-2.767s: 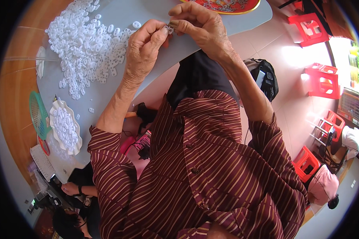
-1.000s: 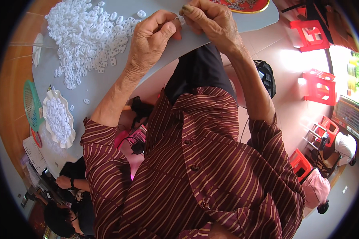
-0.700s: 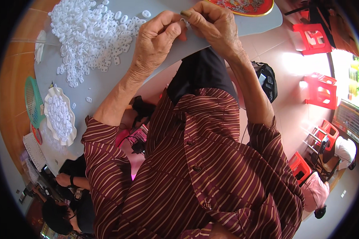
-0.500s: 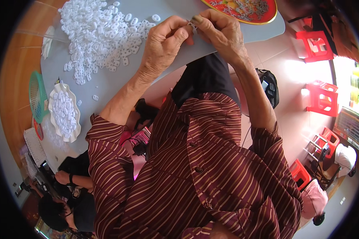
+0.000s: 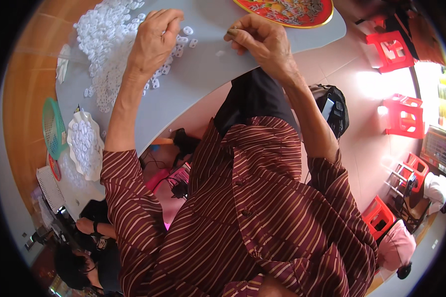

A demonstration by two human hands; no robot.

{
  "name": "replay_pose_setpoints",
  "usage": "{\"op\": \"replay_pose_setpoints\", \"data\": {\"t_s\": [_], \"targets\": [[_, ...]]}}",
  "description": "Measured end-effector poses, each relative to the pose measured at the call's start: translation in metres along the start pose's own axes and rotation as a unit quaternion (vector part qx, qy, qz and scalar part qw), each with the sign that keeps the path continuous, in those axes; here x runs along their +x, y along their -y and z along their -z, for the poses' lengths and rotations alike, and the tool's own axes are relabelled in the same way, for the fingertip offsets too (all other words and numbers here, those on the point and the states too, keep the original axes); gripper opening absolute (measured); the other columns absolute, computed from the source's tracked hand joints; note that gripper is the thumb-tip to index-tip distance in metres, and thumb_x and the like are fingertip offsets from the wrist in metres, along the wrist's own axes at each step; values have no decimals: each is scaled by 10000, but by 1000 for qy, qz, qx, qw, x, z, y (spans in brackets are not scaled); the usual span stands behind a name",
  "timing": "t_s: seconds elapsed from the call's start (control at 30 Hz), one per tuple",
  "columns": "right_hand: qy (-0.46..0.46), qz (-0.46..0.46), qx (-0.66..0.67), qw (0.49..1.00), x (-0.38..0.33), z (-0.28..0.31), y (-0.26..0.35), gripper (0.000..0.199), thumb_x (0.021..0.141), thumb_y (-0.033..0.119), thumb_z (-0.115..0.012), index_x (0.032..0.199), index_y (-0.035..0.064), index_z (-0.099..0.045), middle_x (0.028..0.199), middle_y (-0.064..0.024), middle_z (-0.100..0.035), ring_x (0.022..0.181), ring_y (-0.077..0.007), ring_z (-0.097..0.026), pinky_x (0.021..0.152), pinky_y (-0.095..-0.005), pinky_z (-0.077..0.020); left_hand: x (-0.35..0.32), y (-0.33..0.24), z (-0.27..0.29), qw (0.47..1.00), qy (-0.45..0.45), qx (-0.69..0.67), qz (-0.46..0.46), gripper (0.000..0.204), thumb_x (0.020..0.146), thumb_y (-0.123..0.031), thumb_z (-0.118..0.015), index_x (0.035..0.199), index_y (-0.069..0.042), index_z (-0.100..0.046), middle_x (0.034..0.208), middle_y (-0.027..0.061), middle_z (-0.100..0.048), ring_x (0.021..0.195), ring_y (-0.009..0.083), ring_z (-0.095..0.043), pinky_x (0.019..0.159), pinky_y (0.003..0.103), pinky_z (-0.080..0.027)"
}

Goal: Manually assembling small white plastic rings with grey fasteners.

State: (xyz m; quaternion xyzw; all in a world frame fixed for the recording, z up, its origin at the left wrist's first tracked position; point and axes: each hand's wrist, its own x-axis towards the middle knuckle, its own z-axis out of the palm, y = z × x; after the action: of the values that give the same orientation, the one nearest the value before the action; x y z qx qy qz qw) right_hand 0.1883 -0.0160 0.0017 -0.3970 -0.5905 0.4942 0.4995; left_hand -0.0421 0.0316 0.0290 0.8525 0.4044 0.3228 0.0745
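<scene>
My left hand [image 5: 153, 42] rests with curled fingers on the edge of a heap of small white plastic rings [image 5: 106, 44] spread over the grey table [image 5: 208, 69]; whether it holds one I cannot tell. My right hand [image 5: 257, 37] is apart from it, further right, pinching a small dark piece between thumb and fingers just above the table. A red and gold tray [image 5: 287, 11] with small metal parts lies just beyond the right hand.
A white scalloped dish [image 5: 84, 143] of white rings and a green basket [image 5: 52, 126] sit at the table's left end. Red plastic stools [image 5: 404, 119] stand on the pink floor to the right. A black bag [image 5: 334, 111] lies by my right elbow. Another person [image 5: 84, 247] sits at lower left.
The two hands were together working one small piece; now the left hand has moved away to the white ring heap, and the right hand holds the piece alone.
</scene>
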Motion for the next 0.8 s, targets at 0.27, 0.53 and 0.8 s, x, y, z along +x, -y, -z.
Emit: {"op": "replay_pose_setpoints", "data": {"t_s": [0.27,0.53,0.8], "targets": [[-42,-7,-20,999,3,-3,5,178,898,179,-605,913,3,-636,737,-22,-640,626,-71,-583,596,-214,-499,-11,-42,-9,990,-14,-128,51,86,856,-40,-546,924,-13,-590,791,125,-613,736,282,-581,668,352,-472],[-42,8,4,999,2,-2,1,182,896,187,-610,896,9,-644,708,-6,-616,598,-54,-552,565,-201,-479,-29,-72,-14,989,135,-66,-1,162,753,19,-579,912,43,-558,850,147,-536,872,305,-513,786,386,-445],[-24,21,-26,999,-1,2,5,169,906,168,-590,883,5,-628,697,2,-589,599,-48,-531,560,-203,-458,-31,-68,-28,990,128,-58,9,152,724,45,-572,869,48,-530,862,163,-506,898,328,-489,812,410,-435]]}}
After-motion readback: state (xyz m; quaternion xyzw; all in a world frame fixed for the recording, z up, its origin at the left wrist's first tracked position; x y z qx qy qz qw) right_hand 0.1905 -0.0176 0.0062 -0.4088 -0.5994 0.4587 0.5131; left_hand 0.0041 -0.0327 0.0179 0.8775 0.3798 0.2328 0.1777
